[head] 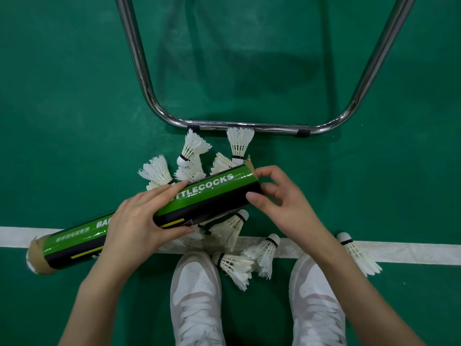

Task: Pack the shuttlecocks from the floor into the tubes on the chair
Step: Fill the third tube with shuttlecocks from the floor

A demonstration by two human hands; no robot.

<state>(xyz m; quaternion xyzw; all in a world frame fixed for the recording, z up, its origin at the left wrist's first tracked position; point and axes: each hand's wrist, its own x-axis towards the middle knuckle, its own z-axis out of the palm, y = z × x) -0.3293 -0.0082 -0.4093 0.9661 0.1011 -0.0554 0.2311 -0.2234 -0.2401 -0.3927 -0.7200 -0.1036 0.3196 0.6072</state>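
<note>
A green and black shuttlecock tube (207,196) lies slanted above the floor, its left end low and its right end raised. My left hand (139,221) grips the tube around its middle. My right hand (277,201) is at the tube's right open end, fingers curled at the rim; whether it holds anything there is hidden. Several white feather shuttlecocks lie on the green floor under and around the tube, one (193,148) above it, one (238,142) by the chair bar, one (234,264) between my shoes, one (356,253) at the right.
The chrome chair frame (249,127) stands on the floor just beyond the shuttlecocks. A white court line (411,253) crosses the green floor. My two white shoes (197,295) stand at the bottom, close to the shuttlecocks.
</note>
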